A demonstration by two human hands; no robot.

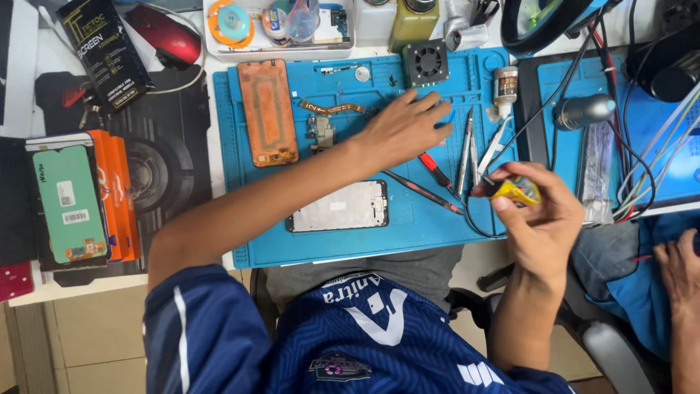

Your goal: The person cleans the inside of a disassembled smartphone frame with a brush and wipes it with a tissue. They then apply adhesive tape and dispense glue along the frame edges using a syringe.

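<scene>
Tray [219,45], white and shallow, is sitting at the far edge of the surface [44,62], holding an orange-rimmed spool [232,22], a clear cup [301,18], a small jar [275,22] and a little circuit board [339,22]. An olive-coloured bottle [413,20] is standing just beside the tray on the right, and a small brown-labelled bottle [504,84] is standing at the right edge of the blue mat [408,226].

Black rectangular package [102,47] with yellow lettering is lying tilted at far left, next to a red mouse [166,33]. Nearer, a green screen part [69,204] carrying two white stickers is resting on a stack of orange boxes [117,193].

Right hand [543,219] is hovering over the mat's right edge; its fingers [503,204] are pinching a small yellow tube [516,190], nozzle pointing left. Left hand [405,128] is lying palm down on the middle of the mat, fingers [430,102] spread and released, gripping nothing, tips near a small black fan [426,62].

An orange phone back [267,111] is lying upright on the mat's left part; a phone frame [340,206] with a pale inner face is lying crosswise nearer the person. A copper flex strip [332,108] and a small board [321,133] are lying between them. A red-handled screwdriver [435,170], a dark thin tool [419,191] and metal tweezers [467,149] are lying just beside the left hand.

Another person's hand [678,266] is showing at the right edge.
</scene>
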